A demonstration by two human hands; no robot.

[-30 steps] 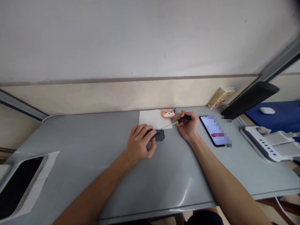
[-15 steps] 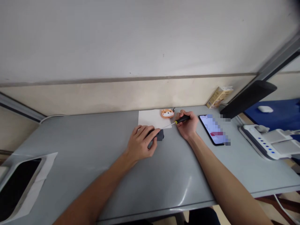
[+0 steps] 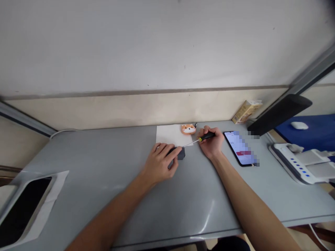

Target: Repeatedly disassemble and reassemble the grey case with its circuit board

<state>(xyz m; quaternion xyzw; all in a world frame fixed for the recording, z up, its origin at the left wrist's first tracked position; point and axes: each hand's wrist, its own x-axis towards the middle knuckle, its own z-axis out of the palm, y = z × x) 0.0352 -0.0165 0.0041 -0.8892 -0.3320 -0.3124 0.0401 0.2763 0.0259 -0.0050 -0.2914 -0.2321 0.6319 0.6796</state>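
Note:
My left hand point(image 3: 161, 162) is closed round a small dark grey block-shaped object point(image 3: 180, 153) on the grey table point(image 3: 112, 153); its kind is unclear, as my fingers cover much of it. In my right hand point(image 3: 212, 143) I grip a screwdriver point(image 3: 207, 136) with a black handle and a yellow-green collar. Its thin metal shaft slants left and down, and the tip lies by my left index finger at the block's top edge. Whether the tip touches the block cannot be made out. Behind the block lies a white sheet of paper point(image 3: 167, 134).
An orange-and-white animal-face case point(image 3: 188, 129) sits at the paper's right corner. To the right are a lit phone point(image 3: 238, 148), a white power strip point(image 3: 290, 167), a yellowish carton point(image 3: 247, 111) and a dark upright panel point(image 3: 280, 113). A dark-screened device point(image 3: 24, 209) lies at the left.
The whole view has shifted slightly, so everything appears a little lower and to the right. Both hands keep their holds on the block and the screwdriver.

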